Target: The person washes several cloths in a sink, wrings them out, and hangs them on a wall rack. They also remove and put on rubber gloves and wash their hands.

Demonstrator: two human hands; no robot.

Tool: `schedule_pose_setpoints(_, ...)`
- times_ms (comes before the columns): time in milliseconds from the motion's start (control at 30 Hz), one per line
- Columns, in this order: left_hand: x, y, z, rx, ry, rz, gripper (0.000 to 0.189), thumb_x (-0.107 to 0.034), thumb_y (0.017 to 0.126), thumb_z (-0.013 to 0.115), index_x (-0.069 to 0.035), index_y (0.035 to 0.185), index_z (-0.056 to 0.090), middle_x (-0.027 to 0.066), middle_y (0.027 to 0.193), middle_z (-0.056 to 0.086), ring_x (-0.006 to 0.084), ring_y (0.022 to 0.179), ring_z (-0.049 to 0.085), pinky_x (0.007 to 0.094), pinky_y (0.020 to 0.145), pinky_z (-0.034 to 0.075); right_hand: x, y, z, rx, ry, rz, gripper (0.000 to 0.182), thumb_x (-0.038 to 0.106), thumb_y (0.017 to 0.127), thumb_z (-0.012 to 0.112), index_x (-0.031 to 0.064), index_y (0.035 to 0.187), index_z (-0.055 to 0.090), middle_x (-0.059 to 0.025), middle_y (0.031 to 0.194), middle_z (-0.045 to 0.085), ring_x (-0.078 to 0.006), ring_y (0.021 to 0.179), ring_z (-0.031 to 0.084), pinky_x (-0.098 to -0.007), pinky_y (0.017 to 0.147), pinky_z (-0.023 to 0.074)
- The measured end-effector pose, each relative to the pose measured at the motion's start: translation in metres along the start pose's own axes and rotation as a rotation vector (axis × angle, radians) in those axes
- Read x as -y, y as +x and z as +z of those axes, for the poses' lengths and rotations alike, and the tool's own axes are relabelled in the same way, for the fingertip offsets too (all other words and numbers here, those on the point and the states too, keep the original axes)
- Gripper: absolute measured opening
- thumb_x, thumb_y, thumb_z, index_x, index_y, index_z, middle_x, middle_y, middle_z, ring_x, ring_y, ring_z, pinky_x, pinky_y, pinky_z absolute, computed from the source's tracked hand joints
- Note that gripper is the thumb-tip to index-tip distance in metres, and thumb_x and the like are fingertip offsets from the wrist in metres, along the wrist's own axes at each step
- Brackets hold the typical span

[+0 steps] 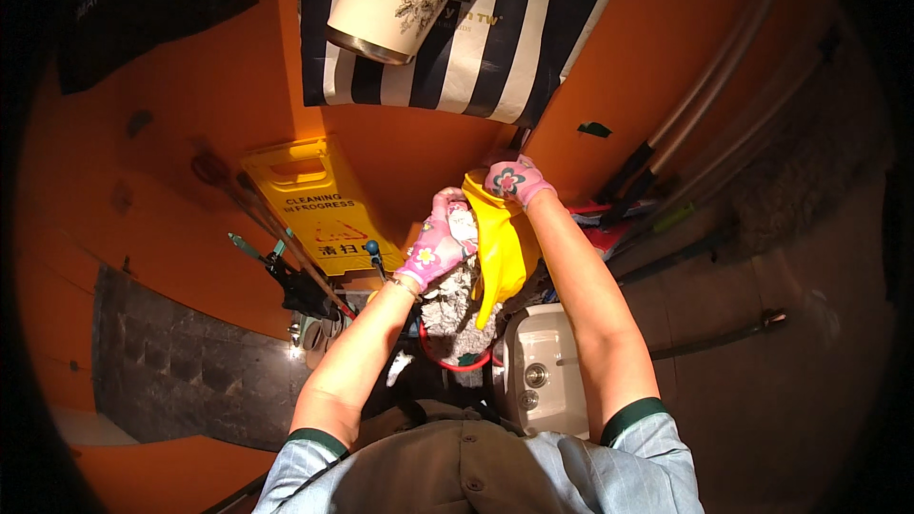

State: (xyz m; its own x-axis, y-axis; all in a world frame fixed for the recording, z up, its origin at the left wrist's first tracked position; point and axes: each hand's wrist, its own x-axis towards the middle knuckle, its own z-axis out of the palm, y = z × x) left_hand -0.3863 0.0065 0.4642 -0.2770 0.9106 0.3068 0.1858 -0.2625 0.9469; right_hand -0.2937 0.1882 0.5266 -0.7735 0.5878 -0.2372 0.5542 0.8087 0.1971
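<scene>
Both my hands wear pink flower-patterned gloves. My right hand (515, 180) grips the cuff of a yellow rubber glove (500, 250), whose fingers hang down. My left hand (441, 237) is at the left edge of the yellow glove, its fingers curled by the cuff; a small pale patterned piece shows at its fingers, and whether it grips the cuff cannot be told. Below the glove, a red-rimmed bucket (464, 366) holds a whitish-grey shaggy heap (451, 314) that looks like mop strands or rags. The yellow glove's lowest finger hangs over this heap.
A yellow folding cleaning sign (321, 207) leans on the orange wall at left. A striped bag (464, 71) and a cream tumbler (400, 3) are above. A pale sink basin (546, 350) lies right of the bucket. Long poles (714, 78) lean at right, and a wooden-handled tool (303, 264) at left.
</scene>
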Motion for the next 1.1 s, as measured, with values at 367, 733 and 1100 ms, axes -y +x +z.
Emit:
schedule_pose_setpoints(367,0.014,0.005,-0.001,0.135,0.387,0.138,0.075,-0.008,0.067,0.07,-0.007,0.139,0.047,0.0185,0.12,0.055,0.0365,0.117,0.051,0.039,0.104,0.039,-0.024,-0.006,0.012,-0.424,0.79,0.463,0.027,0.019,0.076,0.069,-0.0062,0.086,0.067,-0.025,0.095,0.067,-0.0398,0.092,0.066,-0.0404,0.078,0.0538)
schedule_pose_setpoints(733,0.011,0.01,-0.009,0.158,0.419,0.122,0.072,-0.005,0.068,0.069,-0.005,0.137,0.047,0.0191,0.121,0.054,0.0373,0.118,0.049,0.039,0.105,0.039,-0.021,-0.068,0.033,-0.893,0.822,0.218,0.056,0.039,0.084,0.068,-0.0008,0.122,0.059,-0.0245,0.118,0.061,-0.04,0.113,0.057,-0.0391,0.099,0.0437)
schedule_pose_setpoints(1100,0.016,0.001,0.005,0.154,0.1,-0.063,0.103,-0.005,0.066,0.075,-0.016,0.152,0.019,0.0219,0.134,0.05,0.0383,0.124,0.049,0.0394,0.104,0.041,-0.007,-0.068,0.04,-0.929,1.054,0.246,0.025,0.007,0.076,0.069,-0.0043,0.098,0.062,-0.0168,0.091,0.068,-0.0245,0.087,0.068,-0.0323,0.078,0.0513)
